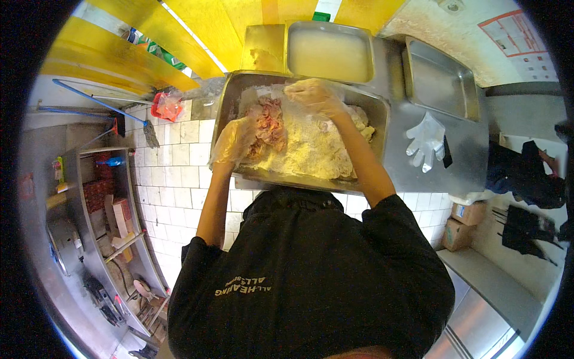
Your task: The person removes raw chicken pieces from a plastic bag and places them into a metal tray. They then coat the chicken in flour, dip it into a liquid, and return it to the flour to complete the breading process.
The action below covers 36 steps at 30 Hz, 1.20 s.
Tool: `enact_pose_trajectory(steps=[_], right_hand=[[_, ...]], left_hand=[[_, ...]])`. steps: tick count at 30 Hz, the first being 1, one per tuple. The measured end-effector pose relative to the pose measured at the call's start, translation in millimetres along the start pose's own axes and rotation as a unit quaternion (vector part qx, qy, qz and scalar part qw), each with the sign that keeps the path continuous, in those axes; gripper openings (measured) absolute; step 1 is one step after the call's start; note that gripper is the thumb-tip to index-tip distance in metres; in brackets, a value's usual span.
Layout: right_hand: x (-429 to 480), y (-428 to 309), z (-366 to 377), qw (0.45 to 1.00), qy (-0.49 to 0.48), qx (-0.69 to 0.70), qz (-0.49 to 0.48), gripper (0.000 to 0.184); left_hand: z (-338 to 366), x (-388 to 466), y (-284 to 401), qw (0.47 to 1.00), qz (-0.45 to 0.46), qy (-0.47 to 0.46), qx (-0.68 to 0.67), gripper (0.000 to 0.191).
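A deep steel pan [301, 176] lies before me, with pale yellow flour [309, 143] over much of its bottom. Raw reddish meat pieces [270, 123] are heaped on its left side, and several flour-coated pieces [358, 119] lie on the right. My left hand [234, 140], in a clear plastic glove, is at the pan's left side, next to the raw meat. Over the far middle of the pan is my right hand [312, 98], gloved too, its fingers bent and pointing left. Whether either hand grips anything is hard to make out.
Behind the pan stands a steel tray of cloudy liquid [329, 51]. Another steel pan [441, 80] and a loose plastic glove [426, 139] are on the steel table [462, 170] to the right. A person [524, 172] is at far right; a shelf unit [134, 179] stands left.
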State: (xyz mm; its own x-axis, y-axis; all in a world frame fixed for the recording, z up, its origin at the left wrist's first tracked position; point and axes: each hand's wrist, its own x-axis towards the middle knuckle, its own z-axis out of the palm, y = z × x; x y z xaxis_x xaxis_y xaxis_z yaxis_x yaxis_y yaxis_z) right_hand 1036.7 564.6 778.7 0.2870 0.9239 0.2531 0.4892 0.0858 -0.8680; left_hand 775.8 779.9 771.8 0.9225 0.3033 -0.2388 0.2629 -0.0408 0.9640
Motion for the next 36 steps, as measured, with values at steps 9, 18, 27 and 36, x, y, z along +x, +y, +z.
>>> enact_pose_trajectory(steps=[9,18,27,36], right_hand=[[-105.3,-65.5,-26.6,0.863,0.157,-0.082,0.473,0.098],[-168.6,-15.0,-27.0,0.859,-0.022,-0.277,0.430,0.074],[-138.0,26.9,-20.7,0.813,-0.014,-0.358,0.458,0.030],[-149.5,21.3,-41.5,0.797,-0.039,-0.442,0.410,0.037]], left_hand=[[115.8,52.8,78.9,0.972,-0.079,-0.099,0.199,0.111],[193.3,103.4,6.4,0.908,0.136,-0.091,0.385,0.093],[251.1,163.7,-86.3,0.812,0.208,-0.114,0.533,0.031],[234.8,172.2,-94.5,0.813,0.178,-0.174,0.527,0.048]])
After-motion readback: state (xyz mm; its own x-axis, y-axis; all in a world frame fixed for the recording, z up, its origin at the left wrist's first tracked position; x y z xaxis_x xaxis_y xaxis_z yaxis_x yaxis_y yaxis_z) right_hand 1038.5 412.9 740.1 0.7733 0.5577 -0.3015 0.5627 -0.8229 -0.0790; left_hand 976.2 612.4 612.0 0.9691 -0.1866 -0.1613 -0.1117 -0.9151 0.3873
